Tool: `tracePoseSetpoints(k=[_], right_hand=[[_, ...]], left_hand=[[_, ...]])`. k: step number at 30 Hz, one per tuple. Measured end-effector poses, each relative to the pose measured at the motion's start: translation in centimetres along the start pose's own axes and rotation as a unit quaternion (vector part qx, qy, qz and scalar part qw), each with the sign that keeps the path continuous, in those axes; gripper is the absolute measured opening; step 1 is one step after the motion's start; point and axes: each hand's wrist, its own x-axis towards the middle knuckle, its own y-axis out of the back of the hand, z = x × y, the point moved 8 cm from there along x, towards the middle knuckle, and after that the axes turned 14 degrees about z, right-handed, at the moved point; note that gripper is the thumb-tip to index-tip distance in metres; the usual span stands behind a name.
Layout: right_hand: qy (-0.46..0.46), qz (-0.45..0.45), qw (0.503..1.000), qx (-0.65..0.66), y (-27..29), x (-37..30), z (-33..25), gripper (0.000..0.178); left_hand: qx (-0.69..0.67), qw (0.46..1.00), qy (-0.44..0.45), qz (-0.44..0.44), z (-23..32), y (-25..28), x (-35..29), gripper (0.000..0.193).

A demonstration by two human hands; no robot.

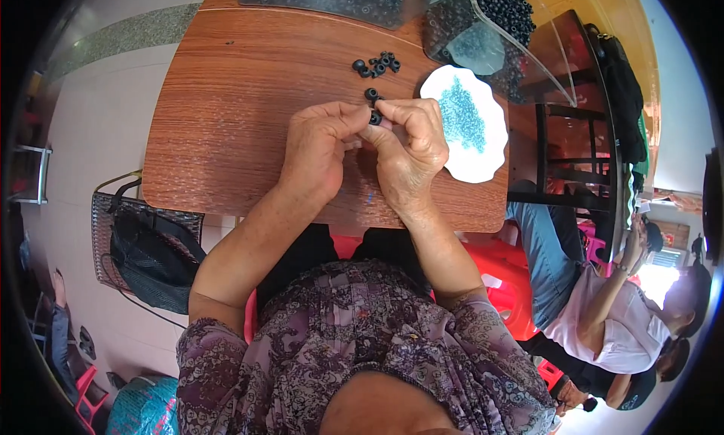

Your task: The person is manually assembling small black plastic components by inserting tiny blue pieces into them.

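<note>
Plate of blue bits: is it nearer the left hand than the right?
No, the white plate lies beside the right hand, farther from the left hand.

Pale floor (83, 156) lies left of the wood-grain table (226, 81); bright light (661, 275) glares far right.

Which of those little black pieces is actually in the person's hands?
The black piece pinched between the left hand and right hand; the loose cluster beyond lies on the brown table, untouched.
</note>
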Motion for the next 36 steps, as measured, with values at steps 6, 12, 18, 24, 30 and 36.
tracePoseSetpoints(k=[6, 12, 18, 24, 30, 36], right_hand=[[0.098, 0.000, 0.995, -0.017, -0.2, 0.4, -0.9, 0.031], [0.081, 0.000, 0.997, -0.011, -0.2, 0.3, -0.2, 0.032], [-0.010, 0.005, 1.000, 0.025, 0.0, 0.0, 0.9, 0.029], [-0.101, -0.004, 0.992, 0.070, 0.3, 0.0, 2.3, 0.027], [0.027, 0.004, 0.999, 0.020, 1.1, 0.6, -0.4, 0.020], [0.053, -0.049, 0.997, -0.009, 1.9, 0.5, -2.6, 0.034]], left_hand=[[-0.006, 1.000, 0.004, 0.011, -0.2, 0.2, 0.3, 0.010], [-0.023, 1.000, 0.005, 0.004, 0.2, -0.2, -0.3, 0.014], [-0.020, 1.000, -0.003, 0.003, 0.1, -0.4, -0.2, 0.019], [0.036, 0.999, -0.023, -0.031, 0.4, -1.1, 0.1, 0.020], [0.136, 0.986, -0.094, 0.000, 0.0, -1.0, -1.0, 0.011], [0.123, 0.977, -0.173, -0.016, 2.6, -2.3, -2.9, 0.009]])
